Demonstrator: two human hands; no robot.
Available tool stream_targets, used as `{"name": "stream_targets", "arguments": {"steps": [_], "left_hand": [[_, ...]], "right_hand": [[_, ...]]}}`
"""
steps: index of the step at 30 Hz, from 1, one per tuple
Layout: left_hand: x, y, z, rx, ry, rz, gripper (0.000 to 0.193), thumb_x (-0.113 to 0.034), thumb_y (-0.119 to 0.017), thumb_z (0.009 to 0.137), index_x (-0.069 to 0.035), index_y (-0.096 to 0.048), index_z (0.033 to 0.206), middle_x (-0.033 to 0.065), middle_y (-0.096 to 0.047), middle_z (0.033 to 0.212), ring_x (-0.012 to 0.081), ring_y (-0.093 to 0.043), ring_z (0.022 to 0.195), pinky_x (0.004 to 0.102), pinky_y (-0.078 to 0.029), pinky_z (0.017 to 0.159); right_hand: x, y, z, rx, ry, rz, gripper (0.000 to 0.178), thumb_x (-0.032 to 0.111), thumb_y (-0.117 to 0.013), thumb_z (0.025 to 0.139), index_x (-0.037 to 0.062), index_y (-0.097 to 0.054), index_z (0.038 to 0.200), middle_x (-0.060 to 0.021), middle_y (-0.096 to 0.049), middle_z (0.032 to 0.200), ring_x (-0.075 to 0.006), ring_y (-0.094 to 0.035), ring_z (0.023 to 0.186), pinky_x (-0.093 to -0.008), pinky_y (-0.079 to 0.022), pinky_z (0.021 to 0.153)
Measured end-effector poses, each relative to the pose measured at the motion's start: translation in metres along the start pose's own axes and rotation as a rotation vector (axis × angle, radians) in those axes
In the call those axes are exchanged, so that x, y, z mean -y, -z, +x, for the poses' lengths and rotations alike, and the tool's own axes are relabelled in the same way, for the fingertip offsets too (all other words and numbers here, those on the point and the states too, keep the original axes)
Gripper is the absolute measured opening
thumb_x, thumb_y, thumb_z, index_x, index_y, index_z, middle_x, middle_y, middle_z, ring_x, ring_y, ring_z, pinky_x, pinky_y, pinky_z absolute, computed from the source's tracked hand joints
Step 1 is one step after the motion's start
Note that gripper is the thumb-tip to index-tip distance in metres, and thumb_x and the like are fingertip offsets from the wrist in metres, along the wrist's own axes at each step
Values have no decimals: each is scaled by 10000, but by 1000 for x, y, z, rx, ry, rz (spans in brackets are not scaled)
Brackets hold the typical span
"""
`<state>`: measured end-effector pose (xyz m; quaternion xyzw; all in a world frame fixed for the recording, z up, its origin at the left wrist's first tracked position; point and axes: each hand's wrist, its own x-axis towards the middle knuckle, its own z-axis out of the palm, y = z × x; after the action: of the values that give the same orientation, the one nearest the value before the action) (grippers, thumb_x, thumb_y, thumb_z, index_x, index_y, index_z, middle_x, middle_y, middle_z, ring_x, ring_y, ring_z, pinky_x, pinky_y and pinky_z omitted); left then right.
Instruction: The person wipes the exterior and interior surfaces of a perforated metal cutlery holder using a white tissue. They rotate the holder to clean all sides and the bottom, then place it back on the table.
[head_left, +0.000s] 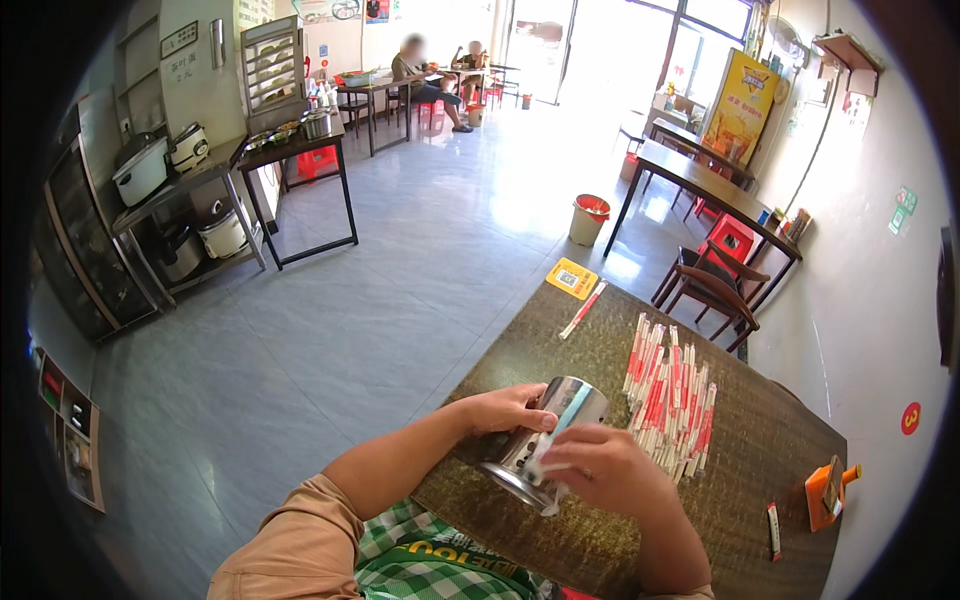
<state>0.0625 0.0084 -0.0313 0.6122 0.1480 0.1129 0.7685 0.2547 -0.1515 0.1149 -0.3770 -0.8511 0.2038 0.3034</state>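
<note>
Over the mottled brown table [775,430], the left hand [512,408] clasps a perforated metal cylinder [514,454], the right hand [612,465] pinching white tissue [541,466]

I have bare worktop [532,352] beyond the can [516,455] where a hand could pass, narrowing towards the far corner, where a card [571,278] and a single packet [583,310] take up room. Right of the can, the pile of packets [670,400] bars a low sweep; I could cross only above it. The right grip [605,465] fills the space between can and pile in my view, and the left grip [510,410] blocks the can's left flank. Past the pile I see open surface reaching to the orange holder [826,495] and a lone packet [773,530] beside it; the wall [880,350] limits reach further right.
</note>
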Motion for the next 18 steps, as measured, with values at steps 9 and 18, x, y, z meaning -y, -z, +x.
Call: {"name": "stream_targets", "arguments": {"steps": [9, 18], "left_hand": [[-6, -6, 0, 11, -7, 14, 880, -578, -855, 914, 19, -519, 1466, 106, -663, 1265, 165, -650, 1122, 339, -559, 960], [-5, -4, -1, -4, -5, -28, 907, -557, -876, 894, 12, -515, 1501, 103, -652, 1315, 180, -622, 1202, 355, -520, 1037]], "right_hand": [[-37, 7, -3, -333, -158, -188, 172, 13, -832, 879, 51, -814, 1045, -130, -775, 1011, -292, -790, 884, -390, -635, 752], [4, -3, -3, 56, 29, 42, 134, 32, -830, 890, 78, -818, 1015, -113, -778, 1033, -290, -776, 895, -391, -637, 779]]}}
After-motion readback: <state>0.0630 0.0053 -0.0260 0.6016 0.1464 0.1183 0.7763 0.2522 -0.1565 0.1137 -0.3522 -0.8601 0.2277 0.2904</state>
